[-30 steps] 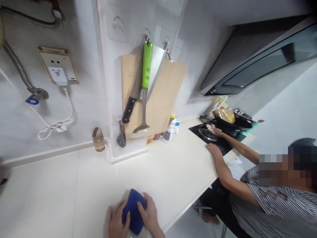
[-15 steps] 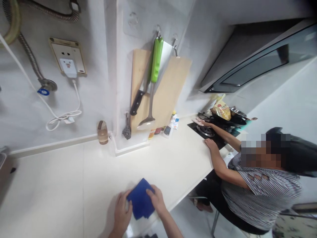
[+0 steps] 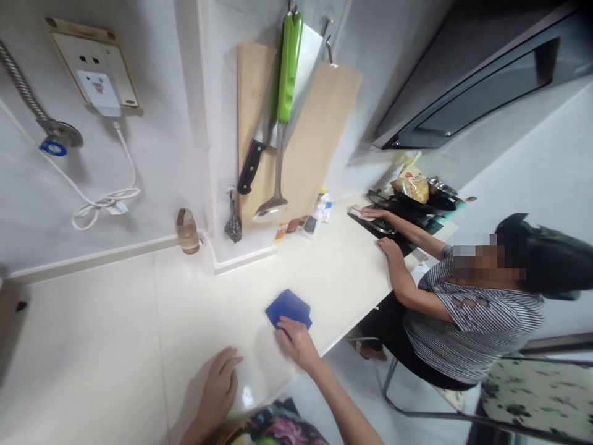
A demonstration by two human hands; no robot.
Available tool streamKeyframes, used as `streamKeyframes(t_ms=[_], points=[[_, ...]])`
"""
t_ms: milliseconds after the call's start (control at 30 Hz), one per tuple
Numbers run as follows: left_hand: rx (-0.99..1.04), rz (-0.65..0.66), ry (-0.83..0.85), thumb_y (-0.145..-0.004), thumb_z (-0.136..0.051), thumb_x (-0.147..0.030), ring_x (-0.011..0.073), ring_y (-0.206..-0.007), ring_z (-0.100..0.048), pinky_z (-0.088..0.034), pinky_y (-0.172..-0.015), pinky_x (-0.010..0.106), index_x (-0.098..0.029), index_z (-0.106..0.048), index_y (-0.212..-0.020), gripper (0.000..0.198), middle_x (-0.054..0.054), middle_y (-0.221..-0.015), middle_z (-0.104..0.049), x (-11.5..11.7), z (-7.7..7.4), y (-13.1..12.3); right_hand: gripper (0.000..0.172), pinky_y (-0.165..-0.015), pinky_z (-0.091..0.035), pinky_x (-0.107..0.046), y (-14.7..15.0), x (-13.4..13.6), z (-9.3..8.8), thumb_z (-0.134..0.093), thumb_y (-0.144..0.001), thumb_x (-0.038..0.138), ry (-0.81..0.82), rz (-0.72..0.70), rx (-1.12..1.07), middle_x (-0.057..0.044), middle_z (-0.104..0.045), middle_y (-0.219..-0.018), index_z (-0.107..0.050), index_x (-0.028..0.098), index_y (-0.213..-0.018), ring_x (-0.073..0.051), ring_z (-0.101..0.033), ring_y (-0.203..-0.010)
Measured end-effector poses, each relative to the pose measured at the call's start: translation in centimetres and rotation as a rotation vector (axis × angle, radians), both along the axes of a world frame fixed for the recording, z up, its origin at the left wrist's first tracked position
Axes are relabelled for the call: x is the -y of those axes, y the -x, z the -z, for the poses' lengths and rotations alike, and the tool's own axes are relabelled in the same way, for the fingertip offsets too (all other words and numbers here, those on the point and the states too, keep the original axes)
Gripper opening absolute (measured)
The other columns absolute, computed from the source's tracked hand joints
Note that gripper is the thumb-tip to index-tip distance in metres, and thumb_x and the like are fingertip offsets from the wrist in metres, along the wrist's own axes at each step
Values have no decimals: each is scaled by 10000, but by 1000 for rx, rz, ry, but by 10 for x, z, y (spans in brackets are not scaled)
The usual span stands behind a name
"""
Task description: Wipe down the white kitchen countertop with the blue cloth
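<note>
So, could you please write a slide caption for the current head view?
Wearer's right hand on a folded blue cloth on a glossy white countertop, left hand apart and empty.

L hand [image 3: 217, 384]: back up, fingers loosely curved fwd, thumb apart; L forearm [image 3: 197, 428] cut off at btm edge. R hand [image 3: 297, 343] farther fwd, fingers slightly bent; bare R forearm [image 3: 343, 395] slants up-left from btm.

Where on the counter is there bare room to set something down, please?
The counter is bare between the container and the left hand, and between the blue cloth and the co-worker's nearer hand. It is crowded at the hob, with pan and yellow bag.
</note>
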State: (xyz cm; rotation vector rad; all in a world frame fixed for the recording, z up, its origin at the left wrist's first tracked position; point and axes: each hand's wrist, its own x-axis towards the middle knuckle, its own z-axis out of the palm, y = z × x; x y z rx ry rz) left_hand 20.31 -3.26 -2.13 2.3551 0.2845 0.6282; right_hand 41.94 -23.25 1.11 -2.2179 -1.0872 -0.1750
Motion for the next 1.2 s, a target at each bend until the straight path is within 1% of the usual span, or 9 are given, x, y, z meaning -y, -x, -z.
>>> streamKeyframes(t_ms=[133,267,400,533,667,800,900,1067,1200], points=[[-14,-49,-84,-942,-442,-201,232,-1358,-527,-462,-1158,479,-237,-677,-1228,372,83,-1375,-623,-5,3,-7,425,-1101,-485,-450,-2,8,11,-358,-1027,358,-25,216,61,-149,-633,-1348,-589,154,-1319,-225,-568,-1288],[-32,-142,-171,-961,-420,-243,273,-1426,-445,-379,-1199,544,-205,-642,-1286,396,117,-1425,-581,-36,14,-20,545,-1164,-384,-562,-22,-10,9,-323,-1017,383,208,382,87,-194,-501,-1493,-466,96,-1457,-322,-379,-1451],[-92,-318,-230,-976,-397,-321,332,-1481,-356,-313,-1205,592,-153,-610,-1326,443,179,-1488,-512,-77,18,-30,592,-1177,-225,-697,-19,-40,22,-347,-1003,426,487,398,85,-139,-297,-1640,-345,219,-1558,-407,-207,-1520],[-221,-534,-229,-983,-388,-393,386,-1518,-257,-254,-1202,636,-97,-550,-1394,531,237,-1536,-440,-104,12,-27,625,-1186,-136,-709,-25,-46,36,-369,-985,494,585,365,111,-126,-206,-1673,-311,278,-1569,-417,-166,-1530],[-288,-658,-259,-995,-348,-400,429,-1539,-152,-219,-1190,680,-22,-485,-1444,603,289,-1571,-364,-102,7,-22,619,-1190,-148,-689,-68,-40,34,-345,-985,460,651,409,109,-116,-192,-1678,-291,274,-1573,-392,-170,-1531],[-231,-657,-364,-1001,-311,-397,412,-1556,-39,-166,-1211,673,5,-434,-1477,635,292,-1602,-303,-92,5,-24,609,-1177,-170,-693,-117,-42,26,-310,-994,418,675,515,82,-129,-221,-1669,-287,248,-1578,-396,-180,-1525],[-223,-652,-381,-995,-302,-402,389,-1562,-17,-161,-1215,674,-39,-378,-1526,647,264,-1627,-274,-90,4,-25,610,-1190,-168,-674,-152,-48,25,-302,-994,422,674,517,73,-97,-212,-1676,-279,258,-1581,-377,-177,-1529],[-279,-653,-375,-983,-293,-426,368,-1567,-22,-158,-1223,658,-92,-281,-1580,684,230,-1655,-231,-95,5,-24,615,-1203,-161,-655,-220,-71,27,-295,-990,423,643,495,62,-74,-196,-1683,-272,264,-1583,-355,-163,-1534],[-362,-648,-386,-970,-301,-448,361,-1568,-62,-192,-1221,648,-139,-254,-1597,700,197,-1664,-230,-98,8,-20,624,-1190,-142,-685,-271,-104,30,-283,-994,446,584,587,-3,-106,-201,-1677,-275,242,-1583,-390,-159,-1525]])
